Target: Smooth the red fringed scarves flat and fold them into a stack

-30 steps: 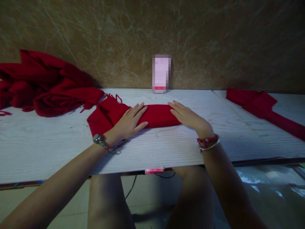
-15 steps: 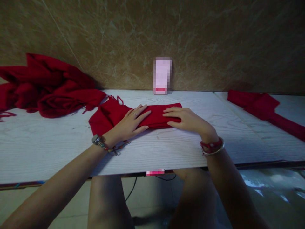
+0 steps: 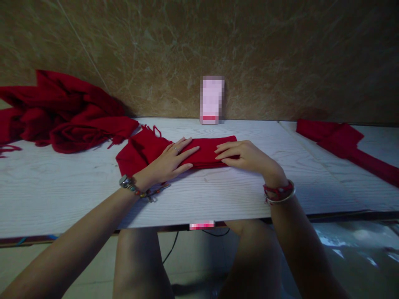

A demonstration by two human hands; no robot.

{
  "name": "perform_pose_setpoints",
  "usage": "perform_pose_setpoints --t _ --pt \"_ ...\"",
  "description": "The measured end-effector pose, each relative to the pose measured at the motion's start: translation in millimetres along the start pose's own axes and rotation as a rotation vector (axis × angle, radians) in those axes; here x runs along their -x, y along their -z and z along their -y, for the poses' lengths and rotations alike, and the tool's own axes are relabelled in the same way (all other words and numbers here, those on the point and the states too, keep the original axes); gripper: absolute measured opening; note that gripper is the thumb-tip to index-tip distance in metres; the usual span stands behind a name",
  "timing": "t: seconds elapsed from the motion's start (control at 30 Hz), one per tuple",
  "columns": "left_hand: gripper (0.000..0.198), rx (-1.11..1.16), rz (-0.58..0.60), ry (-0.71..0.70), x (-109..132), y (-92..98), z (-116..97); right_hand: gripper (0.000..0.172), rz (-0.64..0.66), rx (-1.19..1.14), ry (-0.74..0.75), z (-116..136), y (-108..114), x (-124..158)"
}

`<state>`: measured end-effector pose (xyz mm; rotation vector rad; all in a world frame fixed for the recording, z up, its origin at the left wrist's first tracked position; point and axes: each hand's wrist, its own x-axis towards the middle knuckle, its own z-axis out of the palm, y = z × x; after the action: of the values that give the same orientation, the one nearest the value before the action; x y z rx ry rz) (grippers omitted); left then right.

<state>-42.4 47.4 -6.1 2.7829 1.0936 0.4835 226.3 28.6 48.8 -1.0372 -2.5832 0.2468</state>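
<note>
A red fringed scarf lies folded into a narrow, layered strip on the white wood-grain table, its left end spread wider and creased. My left hand rests flat across the middle of it, fingers stretched and apart, with a ring on one finger. At the strip's right end is my right hand, its fingertips on the top layer and its fingers slightly bent and apart. The cloth under both palms is hidden.
A heap of red fringed scarves lies at the left. Another folded red cloth is at the right. Against the brown marbled wall stands a blurred pink-white object. The table's front edge runs above my legs.
My right hand has shifted slightly right along the scarf, its fingers a little more bent. My left hand stays in nearly the same place.
</note>
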Motion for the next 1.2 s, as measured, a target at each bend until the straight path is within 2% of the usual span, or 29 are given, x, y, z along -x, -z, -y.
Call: perform_pose_setpoints --t 0.2,0.27,0.33,0.43,0.63,0.8,0.9,0.97,1.1,1.13,1.2 --pt "0.049 0.039 0.086 -0.048 2.8 10.0 2.5 0.020 0.065 -0.021 0.019 -2.2 0.3 1.2" --pt "0.047 0.067 0.115 -0.073 4.7 14.5 4.4 0.021 0.024 -0.026 -0.010 -0.9 1.0 0.7" --pt "0.046 0.087 0.133 -0.089 6.3 18.2 5.5 0.025 -0.069 -0.011 -0.079 0.0 -0.3 -0.6" --pt "0.047 0.088 0.151 -0.100 8.3 21.9 4.1 0.036 -0.166 0.056 -0.201 -2.6 -8.7 -2.9" --pt "0.050 0.082 0.202 -0.103 11.7 22.9 -3.6 0.055 0.040 0.108 -0.387 -22.8 -29.8 0.5" --pt "0.051 0.078 0.225 -0.106 12.8 22.2 -4.8 0.071 0.126 0.065 -0.492 -42.1 -22.2 13.6" --pt "0.052 0.084 0.223 -0.098 11.7 23.2 -5.8 0.067 0.124 0.028 -0.467 -48.7 -14.4 19.4" --pt "0.052 0.088 0.220 -0.091 10.6 23.8 -6.8 0.060 0.056 0.035 -0.450 -45.6 -10.4 18.0" --pt "0.051 0.084 0.206 -0.129 9.0 23.4 -7.6 0.053 -0.169 0.113 -0.373 -19.8 -11.4 3.4" --pt "0.051 0.082 0.205 -0.140 9.0 22.9 -7.3 0.053 -0.179 0.134 -0.328 -11.6 -14.4 -1.0" --pt "0.052 0.077 0.206 -0.140 9.4 21.4 -6.2 0.052 -0.118 0.183 -0.233 2.7 -23.1 -8.0"
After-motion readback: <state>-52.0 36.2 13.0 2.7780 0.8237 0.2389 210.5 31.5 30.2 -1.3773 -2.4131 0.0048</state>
